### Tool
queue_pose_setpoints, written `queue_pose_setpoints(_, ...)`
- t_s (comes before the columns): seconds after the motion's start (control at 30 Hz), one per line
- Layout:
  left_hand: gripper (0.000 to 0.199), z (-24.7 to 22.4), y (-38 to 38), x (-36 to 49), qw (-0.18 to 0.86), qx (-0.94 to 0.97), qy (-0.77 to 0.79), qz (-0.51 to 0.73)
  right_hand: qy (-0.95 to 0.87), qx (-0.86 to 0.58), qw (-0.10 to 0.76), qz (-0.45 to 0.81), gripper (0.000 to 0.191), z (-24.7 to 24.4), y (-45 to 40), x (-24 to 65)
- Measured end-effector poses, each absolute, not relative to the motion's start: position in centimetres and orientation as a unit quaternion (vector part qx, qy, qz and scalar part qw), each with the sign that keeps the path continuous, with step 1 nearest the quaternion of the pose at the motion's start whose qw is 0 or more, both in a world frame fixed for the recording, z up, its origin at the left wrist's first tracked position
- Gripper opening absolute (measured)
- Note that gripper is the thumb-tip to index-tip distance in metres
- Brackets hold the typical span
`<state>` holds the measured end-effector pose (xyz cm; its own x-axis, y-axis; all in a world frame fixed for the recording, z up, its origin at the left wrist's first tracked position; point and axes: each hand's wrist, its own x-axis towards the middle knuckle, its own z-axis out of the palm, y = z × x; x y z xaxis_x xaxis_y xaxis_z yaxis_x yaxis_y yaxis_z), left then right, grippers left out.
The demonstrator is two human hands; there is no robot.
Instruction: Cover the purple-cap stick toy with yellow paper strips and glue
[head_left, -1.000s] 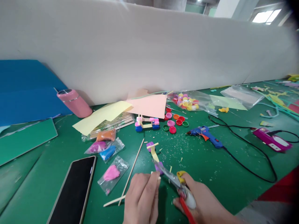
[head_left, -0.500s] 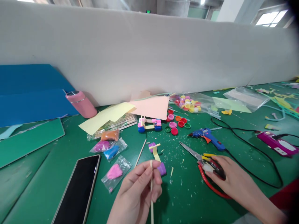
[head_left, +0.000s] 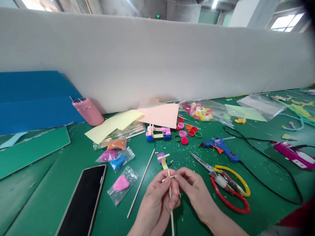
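Observation:
My left hand [head_left: 158, 193] is closed around a thin wooden stick [head_left: 171, 213] that runs down toward the bottom edge. Near the stick's top end, my right hand [head_left: 194, 188] pinches a short, pale stick piece [head_left: 173, 176] lying across it. Just beyond my fingers sits a small build with a purple block [head_left: 161, 158] and a yellowish strip [head_left: 164, 165], its nearer part hidden by my hands. Another wooden stick [head_left: 141, 183] lies left of my left hand. Scissors [head_left: 221, 178] with one red and one yellow handle rest to the right, touched by neither hand.
A blue glue gun [head_left: 220, 147] with its cord lies beyond the scissors. Colored bottle caps [head_left: 184, 141] and a pink-and-blue build [head_left: 158, 133] stand farther back. Bagged clay [head_left: 121, 182] and a phone [head_left: 82, 200] are on the left; a pink flask [head_left: 88, 111] stands behind.
My right hand has left the scissors and come across to my left hand, now pinching a short stick piece against the long stick. The scissors stay lying on the table.

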<state>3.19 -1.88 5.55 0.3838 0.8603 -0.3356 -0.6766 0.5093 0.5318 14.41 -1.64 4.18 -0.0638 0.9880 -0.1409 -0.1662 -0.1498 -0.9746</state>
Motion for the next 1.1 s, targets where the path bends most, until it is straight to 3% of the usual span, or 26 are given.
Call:
queue_pose_setpoints(0.47,0.007,4.3,-1.9,3.0,0.791,0.202,0.307,0.49,-0.423,-0.471,0.493,0.597,0.023,3.7,-1.8,14.1)
queue_pose_setpoints(0.63,0.01,4.9,-2.2,2.8,0.772,0.218,0.33,0.498,-0.496,-0.556,0.453,0.49,0.019,3.7,-2.0,16.9)
queue_pose_setpoints(0.83,0.017,6.8,-2.5,2.1,0.76,0.23,0.349,0.498,-0.554,-0.709,0.35,0.258,0.025,0.8,-3.9,25.9)
queue_pose_setpoints(1.1,0.019,8.3,-2.8,1.7,0.703,0.265,0.39,0.532,-0.663,-0.715,0.173,0.134,0.047,-2.4,-5.9,30.5)
